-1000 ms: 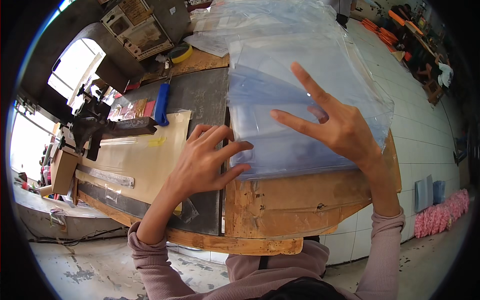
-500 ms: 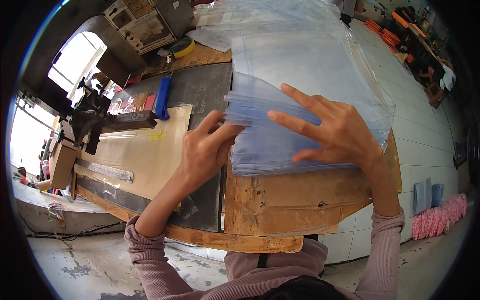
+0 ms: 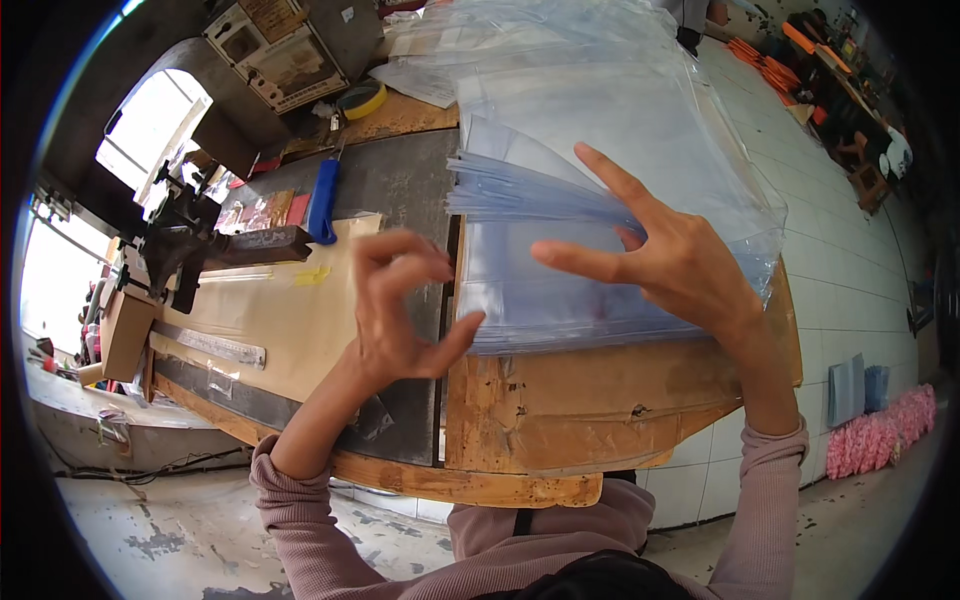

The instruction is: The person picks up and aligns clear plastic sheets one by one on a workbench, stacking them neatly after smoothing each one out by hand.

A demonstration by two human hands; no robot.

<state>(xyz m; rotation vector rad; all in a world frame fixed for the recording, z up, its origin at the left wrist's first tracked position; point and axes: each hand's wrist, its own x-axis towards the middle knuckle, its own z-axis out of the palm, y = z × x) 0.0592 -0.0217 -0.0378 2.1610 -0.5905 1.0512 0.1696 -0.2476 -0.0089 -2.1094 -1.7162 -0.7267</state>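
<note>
A pile of clear, bluish plastic sheets [image 3: 560, 275] lies on the table before me. A bunched layer of plastic sheets [image 3: 530, 190] rises from it, its left edges fanned into several thin folds. My right hand [image 3: 670, 255] is over the pile, with two fingers stretched out to the left and another fingertip curled in. The bunch runs in between these fingers and seems gripped there; the contact is partly hidden. Left of the pile, my left hand [image 3: 395, 315] hangs empty, slightly blurred, its fingers bent and its thumb apart, just off the sheets' edge.
Larger plastic film [image 3: 620, 90] covers the far part of the table. On the left are brown paper [image 3: 310, 300], a metal ruler [image 3: 215, 343], a blue-handled tool [image 3: 323, 200] and a dark metal clamp [image 3: 185, 240]. A tape roll [image 3: 362, 100] lies farther back. Pink bundles [image 3: 880, 433] stand on the right floor.
My left hand has let go of the sheets' left edges and moved slightly away, its thumb spreading. The bunched edges sit higher, and my right hand's fingers have closed in around the bunch.
</note>
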